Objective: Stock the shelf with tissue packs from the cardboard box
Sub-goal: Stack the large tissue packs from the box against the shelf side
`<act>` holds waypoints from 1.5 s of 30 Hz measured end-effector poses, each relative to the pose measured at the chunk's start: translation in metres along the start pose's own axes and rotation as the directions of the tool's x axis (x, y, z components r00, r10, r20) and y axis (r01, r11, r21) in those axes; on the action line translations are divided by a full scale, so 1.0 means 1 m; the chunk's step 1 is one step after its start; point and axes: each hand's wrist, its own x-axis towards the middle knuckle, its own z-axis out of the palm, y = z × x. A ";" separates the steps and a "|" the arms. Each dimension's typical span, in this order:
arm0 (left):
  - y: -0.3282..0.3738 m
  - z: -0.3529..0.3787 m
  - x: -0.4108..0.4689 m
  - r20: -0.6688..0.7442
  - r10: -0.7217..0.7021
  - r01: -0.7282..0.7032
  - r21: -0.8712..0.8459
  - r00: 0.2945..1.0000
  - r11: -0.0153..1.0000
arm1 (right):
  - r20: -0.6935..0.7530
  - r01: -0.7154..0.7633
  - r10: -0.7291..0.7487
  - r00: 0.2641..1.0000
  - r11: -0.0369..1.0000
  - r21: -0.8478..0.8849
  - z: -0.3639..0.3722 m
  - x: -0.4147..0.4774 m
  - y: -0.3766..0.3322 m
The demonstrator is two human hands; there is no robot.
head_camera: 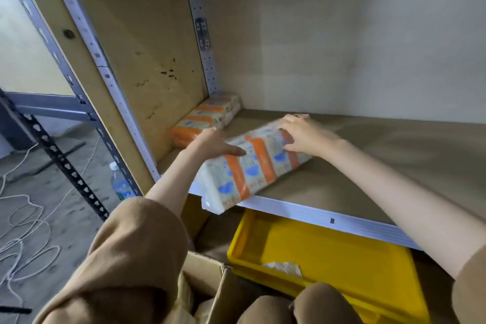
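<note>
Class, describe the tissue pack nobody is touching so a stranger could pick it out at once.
Start at the brown shelf board and follow it to its far left corner, by the wooden side panel. The tissue pack lies there along the panel, untouched, unlike the nearer pack, which the left hand and right hand hold at the front edge.

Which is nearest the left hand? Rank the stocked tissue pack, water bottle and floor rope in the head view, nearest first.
1. Stocked tissue pack, just beyond the left hand, by the side wall.
2. Water bottle, floor, lower left.
3. Rope, floor, far left.
</note>
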 end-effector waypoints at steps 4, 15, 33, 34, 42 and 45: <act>-0.018 0.002 0.017 0.022 -0.036 0.034 0.087 0.999 0.996 | 0.042 -0.072 0.069 0.997 0.993 0.090 0.023 -0.013 0.008; -0.030 0.075 -0.035 -0.183 0.083 -0.041 0.224 0.980 0.974 | 0.338 -0.320 0.210 0.917 0.895 0.310 0.096 -0.031 -0.012; -0.027 -0.031 0.031 -0.586 0.038 0.170 0.296 0.810 0.940 | 0.228 -0.280 0.214 0.950 0.906 0.317 0.114 0.035 -0.055; -0.031 -0.036 0.040 -0.604 0.014 0.196 0.280 0.797 0.940 | 0.218 -0.279 0.216 0.952 0.904 0.323 0.116 0.037 -0.057; -0.051 -0.009 0.120 -0.495 -0.067 0.301 0.410 0.866 0.861 | 0.185 -0.274 0.218 0.958 0.884 0.378 0.125 0.041 -0.052; -0.059 0.006 0.136 -0.482 -0.041 0.291 0.458 0.875 0.840 | 0.184 -0.267 0.210 0.960 0.885 0.381 0.125 0.042 -0.051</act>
